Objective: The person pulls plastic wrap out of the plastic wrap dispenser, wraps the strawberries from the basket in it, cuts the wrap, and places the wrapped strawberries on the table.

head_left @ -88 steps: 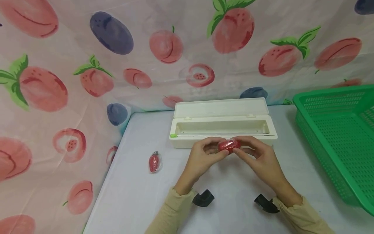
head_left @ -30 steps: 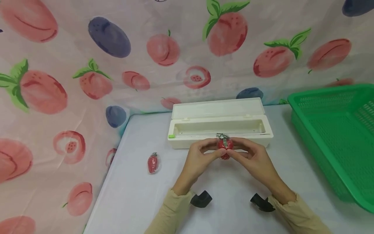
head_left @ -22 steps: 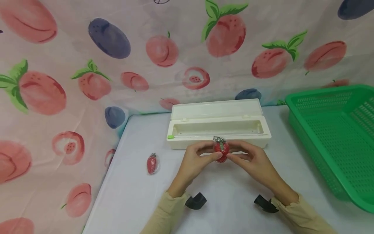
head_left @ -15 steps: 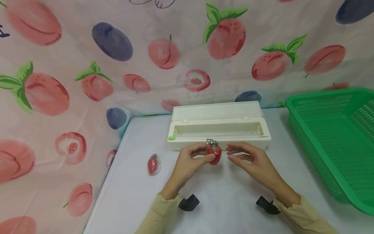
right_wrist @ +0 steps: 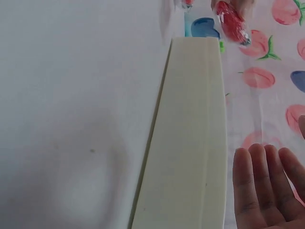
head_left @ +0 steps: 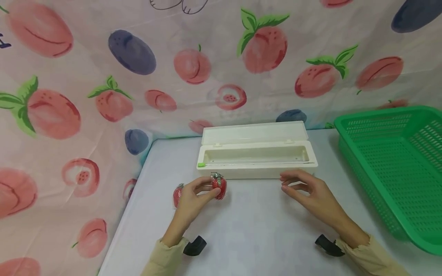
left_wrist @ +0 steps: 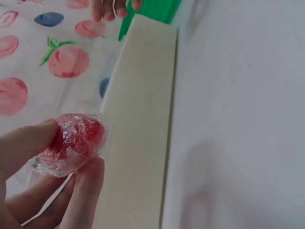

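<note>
Between thumb and fingertips, my left hand (head_left: 193, 199) pinches a red strawberry (head_left: 220, 188) with a green leafy top, wrapped in crinkled clear film. It is held above the white table, left of centre; the left wrist view shows the wrapped strawberry (left_wrist: 78, 140) close up. Another wrapped strawberry (head_left: 177, 196) lies on the table, partly hidden behind my left hand. My right hand (head_left: 315, 197) holds nothing, its fingers loosely bent near the right front corner of a long cream box (head_left: 257, 173). The box's lid stands raised, showing its hollow trough.
A green perforated plastic basket (head_left: 380, 112) stands on the right. A small green slider (head_left: 201, 165) sits at the box's left front edge. Fruit-printed cloth (head_left: 207, 23) hangs behind and to the left. Black curved pieces (head_left: 195, 246) show at both wrists.
Both hands turned the wrapped strawberry until its leafy top faced up. The right hand then let go and moved right, while the left hand carried the strawberry left, covering part of the other one.
</note>
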